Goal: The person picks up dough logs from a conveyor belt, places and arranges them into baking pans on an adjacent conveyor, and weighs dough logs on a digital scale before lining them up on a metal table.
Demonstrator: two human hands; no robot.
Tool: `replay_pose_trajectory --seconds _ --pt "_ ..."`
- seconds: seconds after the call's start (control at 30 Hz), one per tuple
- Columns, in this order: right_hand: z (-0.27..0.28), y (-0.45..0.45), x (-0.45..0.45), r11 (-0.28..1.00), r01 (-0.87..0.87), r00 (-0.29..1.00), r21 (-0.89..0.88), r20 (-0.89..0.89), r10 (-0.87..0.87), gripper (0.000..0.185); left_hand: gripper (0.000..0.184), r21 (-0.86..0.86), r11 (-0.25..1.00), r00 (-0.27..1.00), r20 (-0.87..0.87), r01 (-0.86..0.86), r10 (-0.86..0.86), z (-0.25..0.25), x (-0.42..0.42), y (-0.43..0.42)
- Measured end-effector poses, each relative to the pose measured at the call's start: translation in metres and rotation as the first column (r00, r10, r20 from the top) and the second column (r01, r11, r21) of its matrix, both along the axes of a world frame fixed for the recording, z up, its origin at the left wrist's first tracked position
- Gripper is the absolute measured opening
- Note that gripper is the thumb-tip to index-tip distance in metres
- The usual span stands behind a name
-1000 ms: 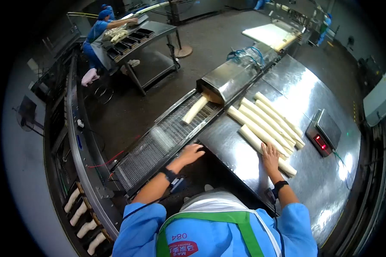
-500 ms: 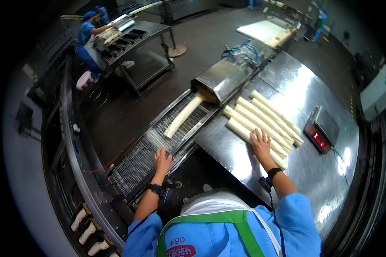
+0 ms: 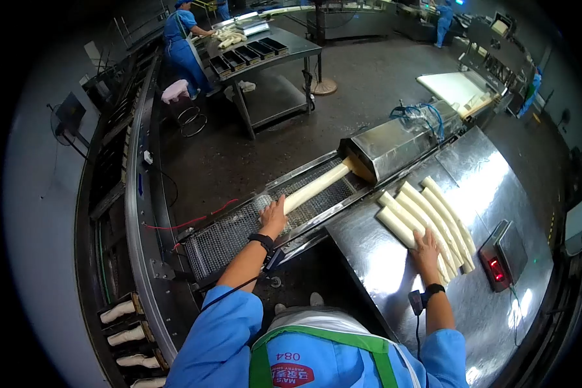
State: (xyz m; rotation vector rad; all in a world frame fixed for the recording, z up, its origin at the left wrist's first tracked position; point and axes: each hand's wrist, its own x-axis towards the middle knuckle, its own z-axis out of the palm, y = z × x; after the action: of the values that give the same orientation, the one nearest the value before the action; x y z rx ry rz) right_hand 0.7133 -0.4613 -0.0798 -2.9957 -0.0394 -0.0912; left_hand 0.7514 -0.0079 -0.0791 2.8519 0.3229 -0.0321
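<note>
A long pale dough roll (image 3: 317, 187) comes out of the metal housing (image 3: 401, 145) onto the mesh conveyor (image 3: 229, 236). My left hand (image 3: 273, 216) is at the near end of this roll, its fingers bent around the tip. On the steel table (image 3: 381, 284) to the right, several dough rolls (image 3: 433, 220) lie side by side, slightly curved. My right hand (image 3: 425, 252) rests on the nearest ones with its fingers spread. Both wrists wear black bands.
A scale (image 3: 503, 255) with red digits stands right of the rolls. Dough-filled trays (image 3: 126, 336) line the lower left. A person (image 3: 184, 48) works at a steel table (image 3: 271, 58) with black pans. A white board (image 3: 456, 89) lies beyond the housing.
My left hand has moved over the conveyor to the roll's end, and the roll has come further out. My right hand stays on the table rolls, which now look more curved. The view has shifted.
</note>
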Motion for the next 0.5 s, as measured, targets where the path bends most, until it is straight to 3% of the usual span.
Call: replay_pose_trajectory --seconds 0.1,0.17,0.2,0.27,0.33,0.4,0.5 --pt "0.000 -0.003 0.002 0.999 -0.003 1.000 0.041 -0.015 0.003 0.062 0.064 0.053 0.998 0.999 0.008 0.042 -0.042 0.001 0.001 0.008" --pt "0.001 -0.005 0.002 1.000 0.011 0.999 0.022 -0.046 -0.010 0.064 0.061 -0.263 0.964 0.983 -0.167 0.036 -0.082 0.002 0.007 0.007" --pt "0.004 -0.003 0.000 1.000 0.010 0.999 0.023 -0.052 -0.008 0.064 0.065 -0.605 0.796 0.961 -0.234 -0.027 -0.145 0.014 0.003 0.001" --pt "0.013 -0.001 0.000 1.000 0.021 0.989 0.015 -0.146 -0.018 0.067 0.064 -0.858 0.502 0.945 -0.246 -0.108 -0.216 0.056 -0.013 -0.035" --pt "0.003 -0.013 0.012 0.998 -0.015 0.987 0.066 -0.160 0.025 0.069 0.062 -0.892 0.449 0.976 -0.137 -0.046 -0.171 0.024 -0.004 -0.073" --pt "0.002 -0.017 0.018 0.997 -0.029 0.984 0.075 -0.175 0.041 0.059 0.066 -0.871 0.460 0.966 0.057 0.171 -0.252 0.033 -0.016 -0.126" --pt "0.005 -0.021 0.035 0.983 0.012 0.960 0.184 -0.276 0.039 0.050 0.068 -0.827 0.431 0.806 0.045 0.361 -0.590 0.035 -0.035 -0.192"
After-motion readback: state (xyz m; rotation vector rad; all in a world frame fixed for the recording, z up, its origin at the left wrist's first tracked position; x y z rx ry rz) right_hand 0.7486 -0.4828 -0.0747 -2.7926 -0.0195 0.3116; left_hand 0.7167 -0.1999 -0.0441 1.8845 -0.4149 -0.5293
